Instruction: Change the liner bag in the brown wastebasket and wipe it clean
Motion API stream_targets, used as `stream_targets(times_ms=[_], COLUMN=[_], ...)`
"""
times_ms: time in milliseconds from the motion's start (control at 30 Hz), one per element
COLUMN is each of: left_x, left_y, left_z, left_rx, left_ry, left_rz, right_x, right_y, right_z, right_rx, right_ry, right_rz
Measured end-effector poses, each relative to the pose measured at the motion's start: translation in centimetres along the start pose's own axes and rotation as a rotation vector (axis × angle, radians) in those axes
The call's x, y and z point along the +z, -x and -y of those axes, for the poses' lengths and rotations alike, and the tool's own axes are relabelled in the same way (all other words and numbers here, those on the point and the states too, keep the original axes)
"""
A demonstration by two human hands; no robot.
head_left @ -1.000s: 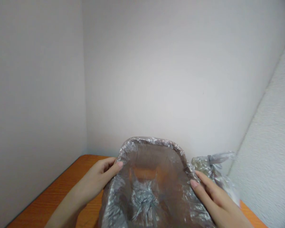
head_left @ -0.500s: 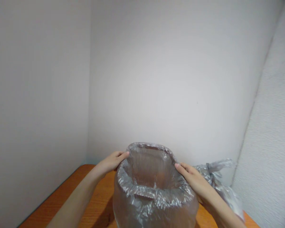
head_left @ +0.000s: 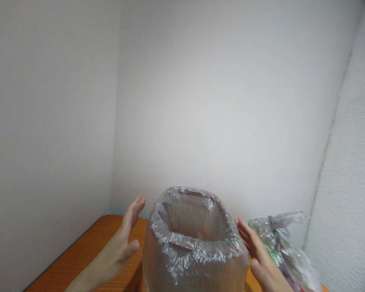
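A bin (head_left: 194, 269) lined with a clear, crinkled plastic bag stands upright at the bottom centre, its mouth open. The bag (head_left: 200, 249) is folded outward over the rim all round. To the left of the bin, a gap away from it, my left hand (head_left: 121, 239) is open with thumb and fingers apart. My right hand (head_left: 258, 255) is close beside the bin's right side, fingers stretched out and holding nothing. Whether its fingertips touch the bag is unclear.
The bin stands on an orange-brown wooden table (head_left: 82, 251). A knotted clear plastic bag (head_left: 282, 239) with unclear contents lies at the right, behind my right hand. Pale walls (head_left: 200, 101) rise behind and on both sides.
Both hands have let go of the bag's rim. My left hand has moved left and opened; my right hand has moved slightly right and down.
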State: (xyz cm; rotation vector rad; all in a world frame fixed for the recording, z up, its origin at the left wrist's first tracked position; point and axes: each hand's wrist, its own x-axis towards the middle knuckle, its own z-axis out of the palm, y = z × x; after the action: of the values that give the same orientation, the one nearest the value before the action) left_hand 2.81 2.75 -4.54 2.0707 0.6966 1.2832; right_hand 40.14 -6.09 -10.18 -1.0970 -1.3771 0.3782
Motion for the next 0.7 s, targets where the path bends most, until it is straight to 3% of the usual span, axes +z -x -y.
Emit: stream_targets(times_ms=[100,200,367,533,600,700], left_x=[1.9,3.9,5.4,4.8,3.9,2.0], left_y=[1.6,1.2,0.1,0.4,0.4,0.5], left_z=[-0.1,-0.1,0.3,1.0,2.3,5.9], left_rx=[-0.017,-0.084,-0.061,-0.06,-0.032,-0.016], left_ry=[0.113,0.276,0.335,0.355,0.326,0.306], left_rz=[0.113,0.17,0.124,0.129,0.093,-0.068], right_x=[1.9,3.8,5.0,4.5,3.6,2.0], right_y=[1.8,2.1,1.5,1.8,2.0,2.5], right_z=[1.1,2.3,2.0,1.7,1.1,-1.3], right_rx=[0.007,0.06,0.13,0.14,0.125,0.127], right_ry=[-0.069,-0.099,-0.136,-0.199,-0.197,-0.23], right_rz=[0.137,0.178,0.153,0.166,0.189,0.129])
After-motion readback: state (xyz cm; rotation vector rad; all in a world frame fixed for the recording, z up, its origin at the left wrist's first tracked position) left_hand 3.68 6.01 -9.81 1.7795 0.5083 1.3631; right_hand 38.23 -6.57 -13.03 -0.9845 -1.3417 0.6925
